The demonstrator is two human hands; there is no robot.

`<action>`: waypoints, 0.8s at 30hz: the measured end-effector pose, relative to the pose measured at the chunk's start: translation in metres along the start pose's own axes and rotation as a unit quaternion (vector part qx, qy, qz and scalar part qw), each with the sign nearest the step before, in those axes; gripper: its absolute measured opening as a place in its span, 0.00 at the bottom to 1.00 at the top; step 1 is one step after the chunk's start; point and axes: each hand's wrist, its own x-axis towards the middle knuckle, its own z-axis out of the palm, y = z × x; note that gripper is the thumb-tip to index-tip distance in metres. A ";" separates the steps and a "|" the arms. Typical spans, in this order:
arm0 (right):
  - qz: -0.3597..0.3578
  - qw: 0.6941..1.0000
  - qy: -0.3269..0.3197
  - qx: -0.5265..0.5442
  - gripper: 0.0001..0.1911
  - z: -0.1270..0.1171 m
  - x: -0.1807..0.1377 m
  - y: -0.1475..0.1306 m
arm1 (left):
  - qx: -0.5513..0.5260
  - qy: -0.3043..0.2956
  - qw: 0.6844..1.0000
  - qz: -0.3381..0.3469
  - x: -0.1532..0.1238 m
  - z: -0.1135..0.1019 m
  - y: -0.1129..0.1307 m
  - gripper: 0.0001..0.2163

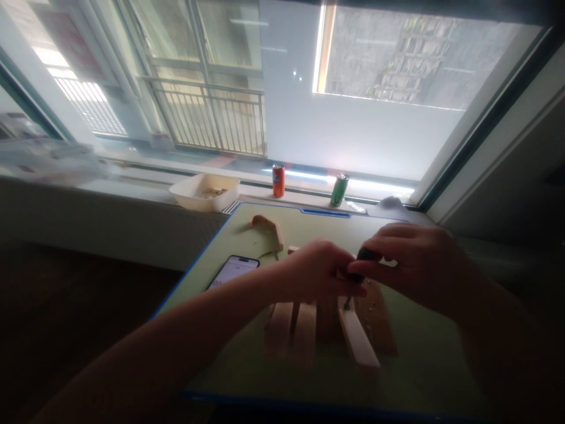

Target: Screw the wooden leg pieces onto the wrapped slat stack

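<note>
Both hands meet on a screwdriver with a black handle [365, 255]. My right hand [410, 259] is closed about the top of the handle. Lower down, the fingers of my left hand [324, 268] are wrapped round it. The metal shaft points down at the upper end of a pale wooden slat [359, 338]; contact with a screw is too blurred to make out. That slat lies tilted over a brown wooden board [376, 315] with small dots along it. To its left lie two more slats, a left one [280, 327] and a right one [305, 330], partly under my left hand.
On the green table [432, 365] lie a phone [236, 270] and a curved wooden piece [270, 225]. Behind, along the window sill, stand a cream basin [185, 194] with small bits inside, an orange can [278, 181] and a green can [339, 190]. Grey cloth [391, 207] lies at right.
</note>
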 end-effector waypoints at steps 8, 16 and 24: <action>-0.022 0.993 -0.069 0.094 0.08 -0.014 -0.006 0.003 | -0.117 -0.082 0.989 -0.031 0.001 0.002 -0.004 0.09; 0.038 0.998 -0.048 -0.017 0.18 -0.010 -0.003 0.001 | -0.010 -0.042 0.999 -0.008 0.000 0.001 -0.003 0.11; -0.007 0.994 -0.090 0.068 0.08 -0.018 -0.008 0.005 | 0.012 -0.054 0.998 -0.008 -0.002 0.000 0.003 0.09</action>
